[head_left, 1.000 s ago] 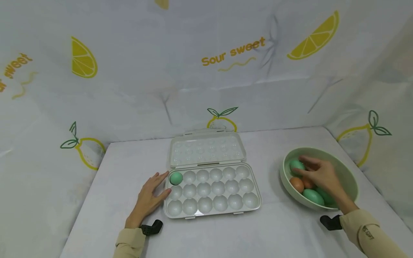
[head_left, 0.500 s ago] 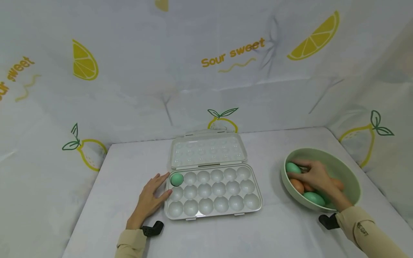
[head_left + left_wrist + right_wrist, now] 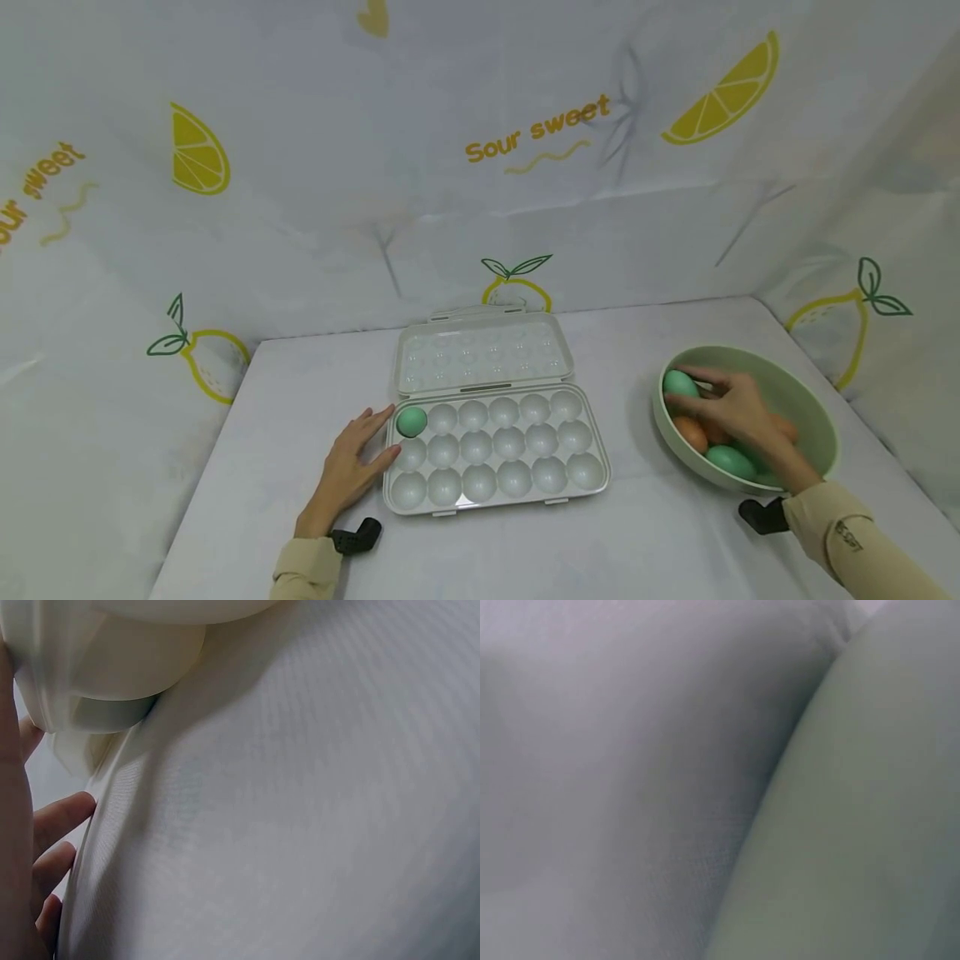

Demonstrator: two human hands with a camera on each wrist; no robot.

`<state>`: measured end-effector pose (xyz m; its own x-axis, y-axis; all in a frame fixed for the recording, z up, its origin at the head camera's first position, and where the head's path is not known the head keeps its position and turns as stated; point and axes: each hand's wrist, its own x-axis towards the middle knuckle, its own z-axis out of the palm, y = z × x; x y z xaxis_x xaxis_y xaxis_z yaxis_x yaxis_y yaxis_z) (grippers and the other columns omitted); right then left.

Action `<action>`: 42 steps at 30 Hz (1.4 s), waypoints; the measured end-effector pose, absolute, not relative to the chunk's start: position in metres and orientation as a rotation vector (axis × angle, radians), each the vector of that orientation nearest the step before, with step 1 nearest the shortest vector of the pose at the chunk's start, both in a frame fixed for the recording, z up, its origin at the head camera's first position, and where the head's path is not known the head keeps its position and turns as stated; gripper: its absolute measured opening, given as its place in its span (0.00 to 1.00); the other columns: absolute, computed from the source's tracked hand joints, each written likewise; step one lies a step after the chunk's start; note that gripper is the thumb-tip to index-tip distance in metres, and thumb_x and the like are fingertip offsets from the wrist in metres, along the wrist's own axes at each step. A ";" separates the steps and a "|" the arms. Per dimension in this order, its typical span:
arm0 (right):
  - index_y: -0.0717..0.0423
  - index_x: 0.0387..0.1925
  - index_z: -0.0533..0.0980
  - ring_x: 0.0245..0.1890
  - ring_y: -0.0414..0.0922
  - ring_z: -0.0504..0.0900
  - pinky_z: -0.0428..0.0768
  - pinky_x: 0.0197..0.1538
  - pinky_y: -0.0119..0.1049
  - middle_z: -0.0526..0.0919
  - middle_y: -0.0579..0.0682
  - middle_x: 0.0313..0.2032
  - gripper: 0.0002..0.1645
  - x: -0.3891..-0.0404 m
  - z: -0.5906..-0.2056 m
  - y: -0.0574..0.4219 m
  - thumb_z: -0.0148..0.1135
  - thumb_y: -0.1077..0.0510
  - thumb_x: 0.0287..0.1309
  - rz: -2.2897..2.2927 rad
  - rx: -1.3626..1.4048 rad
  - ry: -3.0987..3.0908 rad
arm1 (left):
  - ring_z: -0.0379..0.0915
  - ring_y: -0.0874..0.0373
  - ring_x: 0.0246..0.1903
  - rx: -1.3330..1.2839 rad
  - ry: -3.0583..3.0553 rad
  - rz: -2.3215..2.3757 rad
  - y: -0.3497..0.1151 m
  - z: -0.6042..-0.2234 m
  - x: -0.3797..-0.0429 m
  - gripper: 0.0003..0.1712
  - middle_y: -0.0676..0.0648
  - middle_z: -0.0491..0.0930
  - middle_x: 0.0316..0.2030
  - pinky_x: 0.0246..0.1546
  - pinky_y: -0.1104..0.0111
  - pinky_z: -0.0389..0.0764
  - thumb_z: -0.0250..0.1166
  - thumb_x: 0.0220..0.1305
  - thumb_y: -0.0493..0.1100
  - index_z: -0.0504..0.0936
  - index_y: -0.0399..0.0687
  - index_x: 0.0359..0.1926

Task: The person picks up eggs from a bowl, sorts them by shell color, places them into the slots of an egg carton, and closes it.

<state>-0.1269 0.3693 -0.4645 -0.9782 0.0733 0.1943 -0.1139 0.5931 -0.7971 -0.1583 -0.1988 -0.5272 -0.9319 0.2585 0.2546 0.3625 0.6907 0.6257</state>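
Under both hands lay a white cloth point(image 3: 540, 550), and beyond them rose a pale backdrop point(image 3: 315, 192) printed with lemons and the words "Sour sweet". Beige sleeves point(image 3: 862, 542) covered the forearms, and a black device point(image 3: 357, 536) jutted inward from each wrist, toward the space between the hands. The right hand point(image 3: 735, 410) itself blocked a full look into the green bowl point(image 3: 813, 408), hiding parts of the orange-brown eggs point(image 3: 690, 433), while a second green egg point(image 3: 729, 462) showed on the near side of its palm. Its thumb and fingers pinched the held green egg point(image 3: 681, 386) inside the bowl, by the wall facing the left hand. The left hand point(image 3: 347, 471) was relaxed, fingers extended, forefinger and thumb touching the near edge of the egg tray point(image 3: 476, 447), which lay between the hands, well apart from the right one. Beyond the tray its translucent lid point(image 3: 483, 354) lay open, and one seated egg point(image 3: 411, 422) filled the far corner cup just beside the left forefinger. Only the left wrist view showed the rounded undersides point(image 3: 142, 660) of the cups above the cloth; the right wrist view took in the bowl's outer wall point(image 3: 840, 825), so the right hand's grip could be read from the head view alone
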 end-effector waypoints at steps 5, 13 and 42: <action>0.70 0.58 0.79 0.44 0.18 0.82 0.82 0.46 0.13 0.83 0.18 0.43 0.29 -0.128 -0.459 0.365 0.75 0.65 0.55 1.457 0.063 -2.492 | 0.63 0.33 0.73 -0.519 -2.736 -1.066 -0.201 -0.527 -0.158 0.37 0.41 0.77 0.68 0.76 0.37 0.59 0.71 0.61 0.48 0.74 0.52 0.71; 0.69 0.60 0.78 0.50 0.19 0.82 0.82 0.51 0.15 0.85 0.20 0.47 0.30 -0.134 -0.443 0.343 0.74 0.67 0.55 1.553 0.034 -2.368 | 0.63 0.33 0.73 -0.507 -2.747 -1.053 -0.203 -0.526 -0.159 0.37 0.42 0.76 0.69 0.76 0.37 0.58 0.71 0.62 0.49 0.74 0.53 0.72; 0.70 0.56 0.81 0.52 0.28 0.83 0.84 0.57 0.25 0.84 0.58 0.54 0.31 -0.169 -0.435 0.166 0.77 0.72 0.46 1.940 0.401 -2.190 | 0.62 0.36 0.74 -0.476 -2.796 -1.049 -0.197 -0.525 -0.158 0.36 0.44 0.77 0.68 0.77 0.38 0.59 0.70 0.63 0.53 0.74 0.56 0.72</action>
<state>-0.1691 0.1656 -0.4346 -0.9456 -0.0766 0.3161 -0.3231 0.1081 -0.9402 -0.1579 -0.1969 -0.5251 -0.9437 0.2490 0.2177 0.3307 0.7108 0.6208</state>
